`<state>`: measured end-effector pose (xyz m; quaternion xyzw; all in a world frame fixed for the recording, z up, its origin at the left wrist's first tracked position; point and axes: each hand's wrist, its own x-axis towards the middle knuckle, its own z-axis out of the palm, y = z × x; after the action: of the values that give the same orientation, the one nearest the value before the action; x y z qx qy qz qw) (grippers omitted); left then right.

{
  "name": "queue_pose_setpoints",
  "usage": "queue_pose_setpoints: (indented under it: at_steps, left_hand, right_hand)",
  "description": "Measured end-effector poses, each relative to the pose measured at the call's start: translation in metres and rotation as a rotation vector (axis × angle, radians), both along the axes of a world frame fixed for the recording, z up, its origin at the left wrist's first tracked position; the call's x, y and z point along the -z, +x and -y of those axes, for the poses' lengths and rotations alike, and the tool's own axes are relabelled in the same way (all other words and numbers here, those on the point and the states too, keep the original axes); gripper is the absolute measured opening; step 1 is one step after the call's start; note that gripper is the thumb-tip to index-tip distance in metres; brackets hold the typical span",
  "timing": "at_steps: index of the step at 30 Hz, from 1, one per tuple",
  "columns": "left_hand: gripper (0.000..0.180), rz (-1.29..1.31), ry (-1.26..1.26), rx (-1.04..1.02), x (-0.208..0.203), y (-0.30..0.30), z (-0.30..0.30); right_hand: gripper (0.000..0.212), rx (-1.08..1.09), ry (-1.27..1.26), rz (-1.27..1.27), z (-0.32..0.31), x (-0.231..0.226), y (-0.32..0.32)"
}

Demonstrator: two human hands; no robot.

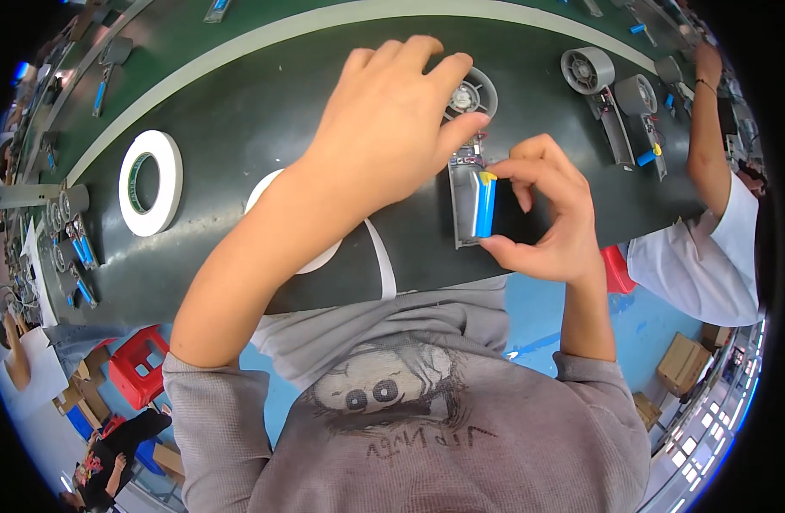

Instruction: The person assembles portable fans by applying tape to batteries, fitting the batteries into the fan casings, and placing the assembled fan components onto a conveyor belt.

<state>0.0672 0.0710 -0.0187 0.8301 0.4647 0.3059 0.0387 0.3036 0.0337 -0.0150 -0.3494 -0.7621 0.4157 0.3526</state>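
Note:
A grey handheld fan lies on the dark green table, its round fan head (469,96) at the far end. Its open handle shell (463,209) points toward me, with a small circuit board (467,154) near the head. My right hand (553,205) pinches a blue cylindrical battery (486,208) lengthwise, thumb at the near end and fingers at the far end by a yellow tab. The battery is at the right side of the shell. My left hand (392,120) reaches over the fan head with fingers apart, covering part of it; contact there cannot be made out.
A white tape roll (172,184) lies left; another white roll (324,256) is partly under my left forearm, beside a loose strip (380,261). More fans (587,71) lie at far right, near another person's arm (707,128). A red stool (138,368) stands below the table.

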Motion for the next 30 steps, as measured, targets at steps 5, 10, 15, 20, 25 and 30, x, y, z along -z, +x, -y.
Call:
queue_pose_setpoints:
  at_steps: [5,10,15,20,25,30]
  left_hand:
    - [0.051,0.042,-0.16,0.036,-0.005,0.002,0.0]
    - [0.052,0.05,-0.047,0.018,-0.006,0.001,0.003]
    - [0.051,0.053,-0.051,0.03,-0.01,-0.005,0.002]
    - [0.052,0.099,-0.089,0.04,0.008,-0.001,0.016]
    - [0.052,0.067,-0.079,0.047,0.01,-0.002,0.005]
    - [0.052,0.041,-0.082,0.029,-0.003,-0.005,0.004]
  right_hand:
    - [0.048,-0.081,0.29,0.394,-0.009,-0.016,-0.006]
    - [0.052,-0.11,0.339,0.484,-0.014,-0.019,-0.019]
    - [0.053,-0.113,0.373,0.568,-0.014,-0.022,-0.028]
    - [0.047,-0.067,0.108,0.363,0.009,0.004,-0.015]
    - [0.035,0.236,-0.277,0.182,0.008,0.007,-0.021]
    - [0.037,0.157,-0.306,0.472,0.003,-0.007,-0.036]
